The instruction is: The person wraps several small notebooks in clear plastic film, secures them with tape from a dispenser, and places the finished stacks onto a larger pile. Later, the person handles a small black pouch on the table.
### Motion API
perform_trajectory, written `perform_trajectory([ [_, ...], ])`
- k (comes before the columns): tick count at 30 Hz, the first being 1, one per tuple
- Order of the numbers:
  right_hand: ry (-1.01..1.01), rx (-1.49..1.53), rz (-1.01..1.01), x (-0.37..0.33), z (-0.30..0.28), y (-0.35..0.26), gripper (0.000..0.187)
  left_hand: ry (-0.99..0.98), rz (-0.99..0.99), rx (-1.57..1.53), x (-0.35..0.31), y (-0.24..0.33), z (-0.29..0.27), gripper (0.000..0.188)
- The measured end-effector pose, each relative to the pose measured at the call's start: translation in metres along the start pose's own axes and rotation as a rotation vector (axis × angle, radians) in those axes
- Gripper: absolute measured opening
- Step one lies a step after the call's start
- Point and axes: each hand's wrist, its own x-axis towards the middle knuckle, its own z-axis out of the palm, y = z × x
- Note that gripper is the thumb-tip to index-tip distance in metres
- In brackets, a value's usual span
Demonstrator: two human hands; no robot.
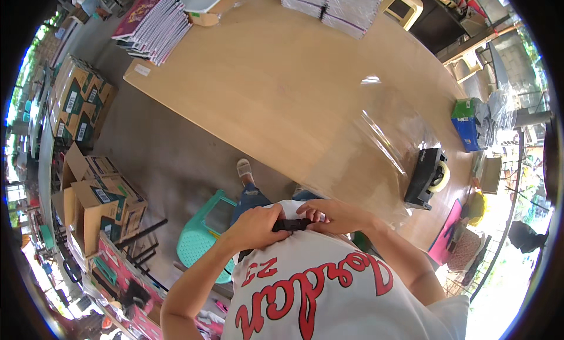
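Observation:
At my waist, both hands meet at a black buckle (292, 225) on a dark strap. My left hand (258, 224) is closed on its left end. From the other side my right hand (335, 216) grips the right end with curled fingers. The buckle lies against the front of my white shirt (329, 263) with red lettering, and part of it is hidden by my fingers. Just beyond my hands is the edge of a wooden table (252, 87).
Clear plastic film (376, 146) lies on the table beside a black tape dispenser (426, 178). Spiral-bound books (155, 28) and plastic-wrapped stacks (335, 8) stand at the far side. A green stool (205, 234) and cardboard boxes (106, 205) are on the left, a blue-green box (465, 125) at right.

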Motion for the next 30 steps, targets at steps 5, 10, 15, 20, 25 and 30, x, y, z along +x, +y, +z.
perform_trajectory([
  [5, 0.05, -0.089, -0.006, 0.076, 0.01, -0.045, 0.037, -0.06, 0.075, -0.153, -0.012, -0.047, -0.076, 0.04],
  [10, 0.264, 0.034, 0.008, 0.132, 0.027, -0.076, 0.033, -0.009, 0.195, -0.136, -0.016, -0.105, -0.112, 0.039],
  [15, 0.37, 0.11, 0.099, 0.172, 0.047, -0.097, 0.035, 0.057, 0.397, -0.063, -0.015, -0.143, -0.14, 0.035],
  [20, 0.549, 0.194, 0.104, 0.174, 0.058, -0.107, 0.037, 0.023, 0.336, -0.105, -0.013, -0.136, -0.175, 0.028],
  [25, 1.132, 0.908, 0.213, 0.096, 0.076, -0.082, 0.024, 0.445, 0.272, -0.357, 0.008, -0.166, -0.208, 0.021],
  [30, 1.094, 0.987, 0.628, 0.001, 0.155, -0.023, 0.022, 0.585, 0.202, -0.497, 0.004, -0.176, -0.254, 0.038],
])
